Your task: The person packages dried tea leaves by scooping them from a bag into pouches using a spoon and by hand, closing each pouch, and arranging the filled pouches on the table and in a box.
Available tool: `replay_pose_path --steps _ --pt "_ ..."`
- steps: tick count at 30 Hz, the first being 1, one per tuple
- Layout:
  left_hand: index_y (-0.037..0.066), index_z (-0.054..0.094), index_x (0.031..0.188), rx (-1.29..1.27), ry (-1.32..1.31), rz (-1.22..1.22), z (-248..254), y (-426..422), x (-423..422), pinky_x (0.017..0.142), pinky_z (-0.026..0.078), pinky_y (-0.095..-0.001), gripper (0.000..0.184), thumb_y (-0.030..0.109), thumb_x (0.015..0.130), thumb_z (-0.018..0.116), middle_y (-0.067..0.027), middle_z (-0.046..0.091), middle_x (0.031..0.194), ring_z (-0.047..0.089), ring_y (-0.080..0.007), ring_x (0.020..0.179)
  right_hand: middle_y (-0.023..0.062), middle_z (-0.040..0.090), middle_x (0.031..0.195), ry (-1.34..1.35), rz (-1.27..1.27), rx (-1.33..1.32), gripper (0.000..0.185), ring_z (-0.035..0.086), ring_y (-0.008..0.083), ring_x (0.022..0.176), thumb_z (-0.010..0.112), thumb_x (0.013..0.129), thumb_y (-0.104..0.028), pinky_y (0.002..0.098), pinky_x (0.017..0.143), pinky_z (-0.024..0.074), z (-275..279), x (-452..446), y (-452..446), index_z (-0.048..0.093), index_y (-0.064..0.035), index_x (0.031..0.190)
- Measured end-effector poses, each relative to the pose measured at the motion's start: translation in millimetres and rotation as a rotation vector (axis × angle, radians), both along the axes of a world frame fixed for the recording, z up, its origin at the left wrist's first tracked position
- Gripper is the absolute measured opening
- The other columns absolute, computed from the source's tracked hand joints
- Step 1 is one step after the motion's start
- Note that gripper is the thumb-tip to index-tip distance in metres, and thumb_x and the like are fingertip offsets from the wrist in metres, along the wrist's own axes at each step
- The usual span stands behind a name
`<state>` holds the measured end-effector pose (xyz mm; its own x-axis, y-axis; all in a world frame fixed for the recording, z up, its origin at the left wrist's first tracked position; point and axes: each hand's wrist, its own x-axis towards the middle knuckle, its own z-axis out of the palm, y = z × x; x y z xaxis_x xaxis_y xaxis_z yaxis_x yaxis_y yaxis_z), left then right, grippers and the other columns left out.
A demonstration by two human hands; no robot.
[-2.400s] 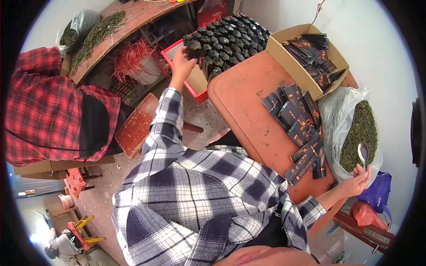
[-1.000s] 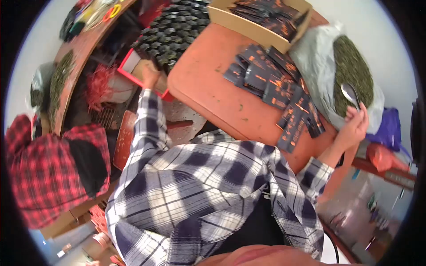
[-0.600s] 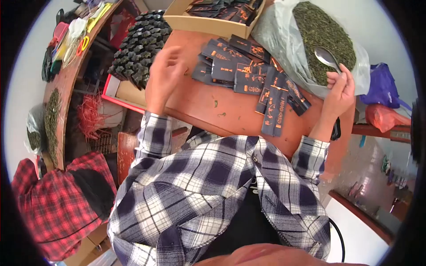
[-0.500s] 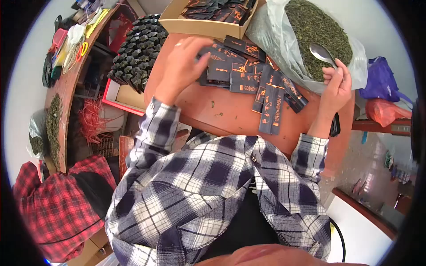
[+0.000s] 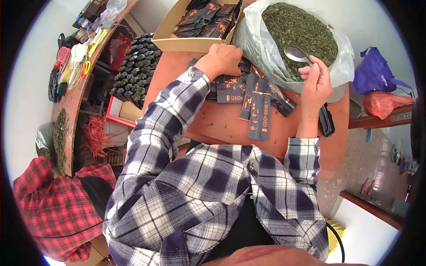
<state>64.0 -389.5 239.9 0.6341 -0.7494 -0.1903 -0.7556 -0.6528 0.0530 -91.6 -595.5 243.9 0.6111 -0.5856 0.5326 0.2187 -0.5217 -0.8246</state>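
Note:
My left hand (image 5: pixel 224 60) is over the upper part of a heap of black packets with orange print (image 5: pixel 258 108) on the red-brown table (image 5: pixel 213 126). Its fingers curl down at the packets, and their tips are hidden. In my right hand (image 5: pixel 317 82) is a metal spoon (image 5: pixel 296 53), bowl up, over dried green leaves (image 5: pixel 306 31) in a clear plastic bag (image 5: pixel 270 62). Behind my left hand stands a cardboard box (image 5: pixel 191 44) holding more black packets (image 5: pixel 206 20).
A red-edged box (image 5: pixel 120 114) with rows of dark filled packets (image 5: pixel 135 66) stands left of the table. A black object (image 5: pixel 326 119) lies by my right wrist. A person in red plaid (image 5: pixel 66 208) is at the left. Purple bag (image 5: pixel 377 73) at right.
My left hand has moved from the red-edged box, across the table, to the black packets. My right hand still holds the spoon by the leaves. The view has shifted.

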Motion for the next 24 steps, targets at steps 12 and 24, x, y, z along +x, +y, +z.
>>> replay_pose_path --steps 12,24 --pt "0.009 0.063 0.115 -0.401 -0.132 0.109 54 50 -19 0.08 0.054 -0.0381 0.049 0.028 0.072 0.077 -0.0105 0.064 0.11 0.065 -0.0259 0.095 0.0026 0.069 0.073 -0.042 0.009 0.068 0.022 0.059 0.0059 0.064 0.051 0.1 -0.013 0.023 0.062 0.0496 -6 1 -2 0.067 -0.0024 0.111" --pt "0.0 0.056 0.122 -1.871 1.254 0.383 5 37 -34 0.097 0.053 -0.0434 0.04 0.026 0.094 0.064 -0.017 0.059 0.126 0.061 -0.027 0.111 0.0056 0.067 0.07 -0.092 0.367 0.726 0.024 0.051 0.0058 0.054 0.05 0.1 -0.018 0.02 0.05 0.0408 2 -4 6 0.066 -0.0008 0.106"
